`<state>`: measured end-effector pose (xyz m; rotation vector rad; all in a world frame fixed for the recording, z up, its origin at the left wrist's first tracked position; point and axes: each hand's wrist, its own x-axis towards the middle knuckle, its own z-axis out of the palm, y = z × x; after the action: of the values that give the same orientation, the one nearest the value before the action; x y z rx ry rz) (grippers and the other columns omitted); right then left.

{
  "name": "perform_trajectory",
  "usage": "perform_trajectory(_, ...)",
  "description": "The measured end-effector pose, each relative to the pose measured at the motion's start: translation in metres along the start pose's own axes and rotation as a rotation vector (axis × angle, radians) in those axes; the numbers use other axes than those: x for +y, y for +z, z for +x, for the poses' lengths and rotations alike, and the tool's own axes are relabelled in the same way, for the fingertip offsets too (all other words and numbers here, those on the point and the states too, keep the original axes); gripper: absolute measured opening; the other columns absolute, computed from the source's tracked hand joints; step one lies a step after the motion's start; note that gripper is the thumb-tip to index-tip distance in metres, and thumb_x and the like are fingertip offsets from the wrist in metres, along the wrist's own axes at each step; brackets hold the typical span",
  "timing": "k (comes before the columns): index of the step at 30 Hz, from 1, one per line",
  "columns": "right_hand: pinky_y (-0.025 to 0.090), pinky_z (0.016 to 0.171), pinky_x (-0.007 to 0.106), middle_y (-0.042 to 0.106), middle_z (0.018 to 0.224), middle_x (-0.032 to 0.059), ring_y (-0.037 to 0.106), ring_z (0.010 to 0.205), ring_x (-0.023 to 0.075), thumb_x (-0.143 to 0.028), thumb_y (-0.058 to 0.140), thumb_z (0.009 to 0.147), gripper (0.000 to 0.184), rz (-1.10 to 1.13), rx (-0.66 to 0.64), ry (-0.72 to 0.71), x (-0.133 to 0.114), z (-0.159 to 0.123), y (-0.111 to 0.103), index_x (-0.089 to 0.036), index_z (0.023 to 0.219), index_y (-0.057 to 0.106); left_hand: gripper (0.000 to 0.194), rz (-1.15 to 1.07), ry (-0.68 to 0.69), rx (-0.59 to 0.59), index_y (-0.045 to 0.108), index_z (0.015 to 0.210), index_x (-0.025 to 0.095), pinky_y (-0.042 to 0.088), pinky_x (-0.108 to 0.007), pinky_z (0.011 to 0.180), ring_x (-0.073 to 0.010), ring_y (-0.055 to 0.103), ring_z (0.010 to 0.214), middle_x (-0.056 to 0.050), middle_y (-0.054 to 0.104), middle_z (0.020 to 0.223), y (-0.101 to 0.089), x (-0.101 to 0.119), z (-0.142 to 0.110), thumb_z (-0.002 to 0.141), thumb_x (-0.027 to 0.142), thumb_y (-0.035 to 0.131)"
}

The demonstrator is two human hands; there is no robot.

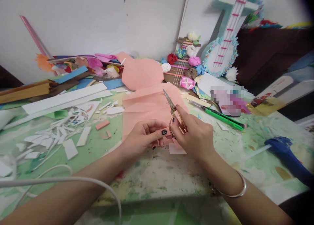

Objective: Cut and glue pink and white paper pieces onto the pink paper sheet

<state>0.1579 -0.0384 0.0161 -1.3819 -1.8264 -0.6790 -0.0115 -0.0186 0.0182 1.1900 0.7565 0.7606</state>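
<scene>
Many white paper scraps [41, 140] lie on the left side of the paint-stained desk [147, 176], near a long white strip [65, 98]. Next to them, a small pink block [102, 125] rests alone. A rounded pink piece [142, 75] lies further back, at the top of the large pink paper [152, 102]. The left hand [144, 133] is over the lower part of this paper; its fingers are bent close to the thumb, but I cannot tell what is in this grip. Golden scissors [169, 100] point away, above the pink paper, with the blades almost together. The right hand [196, 130] has a closed grip on their handles, with fingers around the loops. Behind it stands a big blue-green instrument model [220, 51]. On the right are a green cutter [223, 117], a package [273, 87] whose red print is too blurred for reading, and a blue tool [287, 149].
</scene>
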Motion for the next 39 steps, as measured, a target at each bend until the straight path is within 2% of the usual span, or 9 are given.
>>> perform_trajectory(16, 0.038, 0.049, 0.023, 0.066, 0.06, 0.0009, 0.055, 0.049, 0.01, -0.022, 0.05, 0.085, 0.032, 0.091, 0.022, 0.029, -0.002, -0.001, -0.001, -0.011, 0.109, 0.068, 0.019, -0.078, -0.021, -0.034, 0.061, 0.085, 0.014, 0.035, -0.018, 0.052, -0.0062, 0.051, 0.058, 0.0, 0.059, 0.075, 0.001, -0.002, -0.001, 0.079, 0.03, 0.07)
perform_trajectory(20, 0.037, 0.051, 0.023, 0.067, 0.062, 0.0022, 0.055, 0.05, 0.0109, -0.025, 0.052, 0.084, 0.034, 0.105, -0.004, 0.097, 0.001, 0.002, -0.002, -0.011, 0.11, 0.068, 0.019, -0.076, -0.012, -0.012, 0.06, 0.087, 0.015, 0.035, -0.017, 0.051, -0.0053, 0.051, 0.057, 0.0, 0.061, 0.077, 0.001, -0.002, 0.0, 0.08, 0.03, 0.07)
perform_trajectory(23, 0.031, 0.049, 0.024, 0.067, 0.063, 0.0026, 0.054, 0.05, 0.0132, -0.027, 0.055, 0.081, 0.034, 0.013, -0.12, 0.251, 0.012, 0.006, -0.003, -0.018, 0.11, 0.069, 0.022, -0.101, -0.014, 0.022, 0.059, 0.088, 0.016, 0.035, -0.015, 0.05, -0.0048, 0.052, 0.056, 0.0, 0.062, 0.075, 0.0, -0.002, 0.0, 0.078, 0.031, 0.071)
perform_trajectory(26, 0.022, 0.048, 0.026, 0.065, 0.059, 0.0031, 0.05, 0.049, 0.0159, -0.026, 0.055, 0.079, 0.025, -0.096, -0.4, 0.384, 0.028, 0.009, -0.001, -0.022, 0.097, 0.071, 0.022, -0.126, -0.016, 0.035, 0.058, 0.088, 0.016, 0.035, -0.014, 0.05, -0.0043, 0.051, 0.054, 0.0, 0.063, 0.076, -0.001, -0.002, 0.0, 0.078, 0.03, 0.072)
perform_trajectory(28, 0.024, 0.05, 0.027, 0.064, 0.061, 0.0057, 0.05, 0.053, 0.0183, -0.024, 0.055, 0.078, 0.019, -0.105, -0.527, 0.407, 0.036, 0.009, 0.001, -0.02, 0.086, 0.072, 0.022, -0.133, 0.006, 0.03, 0.057, 0.088, 0.016, 0.036, -0.014, 0.049, -0.0043, 0.051, 0.054, 0.0, 0.063, 0.075, -0.001, -0.002, 0.0, 0.078, 0.03, 0.071)
perform_trajectory(29, 0.027, 0.052, 0.028, 0.064, 0.066, 0.0079, 0.053, 0.059, 0.0201, -0.022, 0.056, 0.078, 0.017, -0.088, -0.523, 0.388, 0.039, 0.008, 0.002, -0.019, 0.083, 0.072, 0.021, -0.138, 0.019, 0.024, 0.057, 0.088, 0.016, 0.036, -0.014, 0.049, -0.0044, 0.051, 0.054, 0.0, 0.063, 0.075, -0.001, -0.002, -0.001, 0.079, 0.03, 0.071)
perform_trajectory(31, 0.035, 0.061, 0.031, 0.064, 0.077, 0.0112, 0.055, 0.072, 0.0231, -0.018, 0.057, 0.077, 0.016, 0.012, -0.394, 0.316, 0.038, 0.007, 0.003, -0.017, 0.083, 0.072, 0.02, -0.143, 0.038, 0.011, 0.056, 0.087, 0.017, 0.038, -0.014, 0.05, -0.005, 0.053, 0.055, 0.0, 0.063, 0.076, 0.0, -0.001, -0.001, 0.08, 0.03, 0.07)
perform_trajectory(34, 0.039, 0.067, 0.031, 0.06, 0.08, 0.0073, 0.054, 0.075, 0.0192, -0.018, 0.056, 0.081, 0.012, 0.415, -0.217, 0.285, 0.025, 0.007, 0.0, -0.017, 0.083, 0.068, 0.018, -0.129, 0.043, 0.003, 0.056, 0.085, 0.016, 0.042, -0.014, 0.053, -0.0068, 0.059, 0.061, -0.001, 0.064, 0.077, 0.001, -0.001, -0.001, 0.081, 0.029, 0.068)
perform_trajectory(39, 0.032, 0.055, 0.025, 0.042, 0.061, -0.0035, 0.041, 0.058, 0.0111, -0.031, 0.047, 0.091, 0.029, 1.048, -0.445, 0.424, -0.003, 0.005, -0.004, -0.019, 0.064, 0.047, 0.017, -0.153, 0.035, -0.024, 0.057, 0.082, 0.017, 0.052, -0.02, 0.067, -0.0111, 0.066, 0.072, 0.0, 0.066, 0.077, 0.002, -0.002, -0.002, 0.081, 0.029, 0.068)
